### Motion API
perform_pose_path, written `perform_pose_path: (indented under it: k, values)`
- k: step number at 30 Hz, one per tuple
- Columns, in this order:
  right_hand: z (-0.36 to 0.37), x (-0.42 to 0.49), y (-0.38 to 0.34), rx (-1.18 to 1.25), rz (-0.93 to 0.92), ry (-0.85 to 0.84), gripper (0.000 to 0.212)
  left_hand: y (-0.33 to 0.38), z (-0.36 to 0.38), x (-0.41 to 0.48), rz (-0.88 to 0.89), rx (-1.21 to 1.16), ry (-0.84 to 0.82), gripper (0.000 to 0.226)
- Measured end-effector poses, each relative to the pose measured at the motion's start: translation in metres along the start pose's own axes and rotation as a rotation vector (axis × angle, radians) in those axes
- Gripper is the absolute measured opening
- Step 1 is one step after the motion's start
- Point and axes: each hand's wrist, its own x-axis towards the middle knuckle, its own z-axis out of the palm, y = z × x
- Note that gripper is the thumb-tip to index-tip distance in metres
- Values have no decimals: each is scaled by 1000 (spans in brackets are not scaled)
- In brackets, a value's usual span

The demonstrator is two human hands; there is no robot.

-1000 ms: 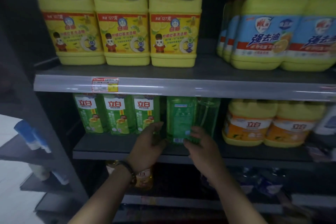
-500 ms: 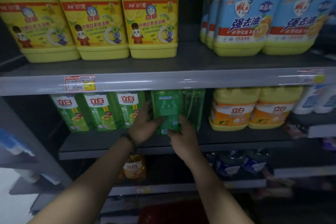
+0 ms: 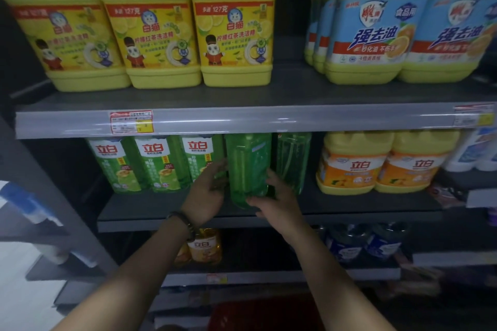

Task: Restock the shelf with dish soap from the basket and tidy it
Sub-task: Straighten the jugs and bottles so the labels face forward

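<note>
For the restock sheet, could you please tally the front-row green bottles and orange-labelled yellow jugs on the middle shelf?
Green bottles facing front: 3
Green bottles turned away: 2
Orange-labelled yellow jugs: 2
Total: 7
</note>
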Motion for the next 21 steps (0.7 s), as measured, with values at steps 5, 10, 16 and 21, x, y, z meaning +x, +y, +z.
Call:
perform_pose_path:
  k: [5,10,16,21]
  values:
    - [13,1,2,-130,-41,-27,98,-14,-15,-7,46,36,29,56]
    - [26,6,0,-275,-76,-18,98,-7,-4,-22,-55,-146,100,31]
    - [31,13,6,-249,-59,106,82,6,6,-40,-125,-269,48,44]
    - [30,14,5,-240,-115,173,73,11,-11,-27,-194,-314,13,33]
